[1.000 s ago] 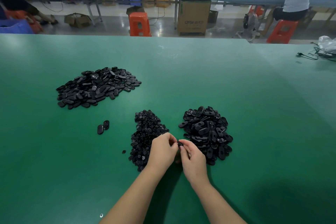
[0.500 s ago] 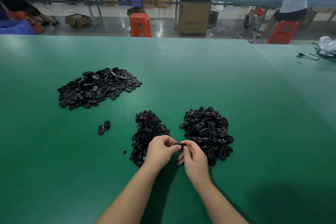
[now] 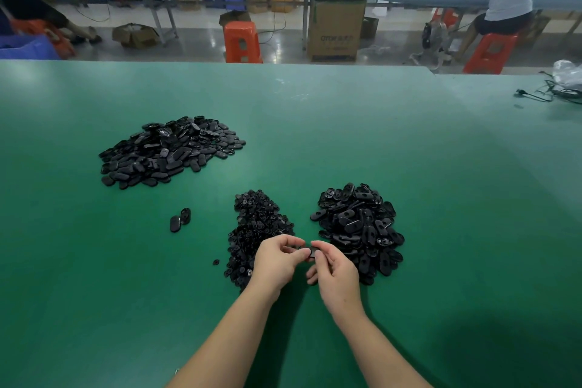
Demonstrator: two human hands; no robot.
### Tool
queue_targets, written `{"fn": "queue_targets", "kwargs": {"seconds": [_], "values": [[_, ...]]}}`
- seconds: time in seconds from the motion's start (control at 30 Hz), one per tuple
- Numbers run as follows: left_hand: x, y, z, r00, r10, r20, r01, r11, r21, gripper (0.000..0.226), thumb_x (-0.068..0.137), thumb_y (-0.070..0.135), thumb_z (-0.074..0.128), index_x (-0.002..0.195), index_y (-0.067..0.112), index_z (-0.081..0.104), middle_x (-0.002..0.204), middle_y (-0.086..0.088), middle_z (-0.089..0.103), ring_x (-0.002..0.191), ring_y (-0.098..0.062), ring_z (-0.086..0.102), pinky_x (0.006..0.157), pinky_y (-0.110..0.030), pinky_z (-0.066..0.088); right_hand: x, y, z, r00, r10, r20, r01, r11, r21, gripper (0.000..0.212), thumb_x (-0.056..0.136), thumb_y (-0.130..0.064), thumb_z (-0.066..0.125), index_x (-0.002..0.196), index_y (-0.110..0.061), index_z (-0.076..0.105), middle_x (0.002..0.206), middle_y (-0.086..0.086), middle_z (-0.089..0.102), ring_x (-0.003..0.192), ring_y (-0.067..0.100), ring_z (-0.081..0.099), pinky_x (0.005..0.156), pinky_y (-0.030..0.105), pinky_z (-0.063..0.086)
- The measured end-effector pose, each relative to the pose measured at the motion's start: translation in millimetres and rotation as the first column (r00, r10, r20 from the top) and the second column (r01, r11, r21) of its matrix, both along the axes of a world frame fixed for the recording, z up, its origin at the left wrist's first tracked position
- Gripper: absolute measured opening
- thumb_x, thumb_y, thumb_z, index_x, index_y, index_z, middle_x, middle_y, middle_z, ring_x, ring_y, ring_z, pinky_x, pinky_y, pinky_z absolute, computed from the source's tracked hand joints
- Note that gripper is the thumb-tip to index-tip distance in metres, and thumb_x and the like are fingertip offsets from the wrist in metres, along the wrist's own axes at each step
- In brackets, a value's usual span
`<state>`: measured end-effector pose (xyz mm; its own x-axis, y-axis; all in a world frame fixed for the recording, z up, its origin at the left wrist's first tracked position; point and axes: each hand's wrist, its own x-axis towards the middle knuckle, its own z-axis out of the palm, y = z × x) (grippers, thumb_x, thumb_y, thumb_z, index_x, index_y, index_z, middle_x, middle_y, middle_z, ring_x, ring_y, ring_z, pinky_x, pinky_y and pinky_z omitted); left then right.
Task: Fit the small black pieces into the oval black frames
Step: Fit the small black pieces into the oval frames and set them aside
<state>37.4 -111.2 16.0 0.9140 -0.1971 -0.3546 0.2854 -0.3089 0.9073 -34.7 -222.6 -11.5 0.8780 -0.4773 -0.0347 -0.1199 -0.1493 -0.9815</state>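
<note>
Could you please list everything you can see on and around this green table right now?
Far-left pile of oval pieces: one, black, table's far left.
Loose oval pieces: two, black, left of the middle pile.
Pile of small pieces: one, black, middle.
Pile of oval frames: one, black, right.
Table: one, green.
Stools: orange, aisle behind.
Cardboard box: brown, aisle.
Held oval frame: one, black, between both hands.
Left hand: grips the frame.
Right hand: pinches it.
</note>
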Motion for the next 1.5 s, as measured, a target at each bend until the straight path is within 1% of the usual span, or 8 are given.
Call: {"fn": "queue_targets", "kwargs": {"seconds": [0.23,0.47,0.6,0.67,0.77,0.83,1.17,1.5], "values": [[2.8,-1.0,6.7,0.981,-0.036,0.192,-0.009,0.973,0.229,0.014,0.081,0.026,0.082,0.087,0.025,0.069,0.082,0.007,0.070,0.073,-0.008,0.064,0.063,-0.020,0.046,0.4,3.0,-4.0,1.000,-0.008,0.010,0.008,0.999,-0.038,0.027,0.102,-0.010,0.055,0.109,-0.033,0.068,0.086,-0.007,0.076,0.067,0.011,0.070,0.068,0.027,0.058],[-8.3,-5.1,6.3,0.850,-0.206,0.484,-0.041,0.892,0.451,0.005,0.090,0.023,0.069,0.087,0.024,0.073,0.085,0.014,0.063,0.078,0.000,0.059,0.067,-0.013,0.043,-0.7,2.1,-3.0,1.000,-0.001,0.002,0.001,0.998,-0.058,0.025,0.101,-0.010,0.059,0.113,-0.029,0.070,0.098,-0.021,0.074,0.092,-0.002,0.070,0.078,0.013,0.054],[-5.3,-6.2,5.9,0.912,-0.108,0.395,-0.026,0.947,0.319,0.011,0.086,0.021,0.072,0.076,0.024,0.068,0.072,0.010,0.066,0.061,0.000,0.056,0.055,-0.011,0.040,0.0,1.8,-3.0,1.000,-0.022,-0.003,0.022,0.998,-0.050,0.024,0.101,-0.010,0.058,0.114,-0.027,0.069,0.098,-0.017,0.075,0.091,0.000,0.071,0.079,0.018,0.056],[-1.8,-4.3,4.7,0.979,0.029,0.202,-0.044,0.996,0.072,0.011,0.087,0.017,0.074,0.077,0.017,0.070,0.065,0.007,0.065,0.048,-0.004,0.050,0.047,-0.016,0.039,-0.1,2.5,-2.6,1.000,-0.030,0.008,0.030,0.999,-0.021,0.023,0.102,-0.009,0.057,0.114,-0.025,0.068,0.092,-0.014,0.076,0.079,0.006,0.072,0.070,0.020,0.057],[-2.0,-0.9,8.4,0.980,0.115,-0.161,-0.169,0.911,-0.376,0.006,0.087,0.001,0.074,0.084,0.001,0.068,0.062,-0.004,0.058,0.042,-0.009,0.039,0.038,-0.022,0.033,-0.3,3.7,-1.4,0.999,-0.045,0.019,0.044,0.998,0.052,0.023,0.102,-0.006,0.055,0.115,-0.021,0.067,0.093,-0.004,0.076,0.073,0.015,0.073,0.065,0.028,0.059],[-1.0,0.9,9.8,0.955,0.117,-0.272,-0.240,0.844,-0.480,0.008,0.086,-0.006,0.072,0.091,-0.003,0.066,0.068,-0.007,0.060,0.042,-0.008,0.038,0.036,-0.020,0.031,-0.1,4.0,-0.7,0.998,-0.052,0.027,0.050,0.997,0.061,0.022,0.102,-0.006,0.054,0.114,-0.021,0.066,0.093,-0.002,0.075,0.073,0.016,0.072,0.064,0.029,0.060],[2.6,5.8,2.0,0.953,0.101,-0.286,-0.234,0.846,-0.479,0.009,0.086,-0.008,0.070,0.091,-0.002,0.073,0.076,-0.011,0.068,0.044,-0.008,0.040,0.038,-0.020,0.033,1.0,2.0,1.5,0.999,-0.049,-0.006,0.050,0.997,0.065,0.024,0.105,-0.010,0.051,0.115,-0.029,0.061,0.083,-0.011,0.075,0.064,0.015,0.070,0.064,0.025,0.058],[-0.2,3.8,-2.0,0.995,0.095,0.031,-0.086,0.974,-0.208,0.008,0.089,0.006,0.075,0.088,0.015,0.076,0.067,-0.004,0.065,0.041,-0.013,0.044,0.041,-0.025,0.039,2.3,1.8,1.2,0.998,-0.068,0.007,0.067,0.991,0.119,0.028,0.105,-0.006,0.048,0.106,-0.029,0.063,0.089,0.000,0.075,0.066,0.017,0.071,0.059,0.028,0.058]]}}
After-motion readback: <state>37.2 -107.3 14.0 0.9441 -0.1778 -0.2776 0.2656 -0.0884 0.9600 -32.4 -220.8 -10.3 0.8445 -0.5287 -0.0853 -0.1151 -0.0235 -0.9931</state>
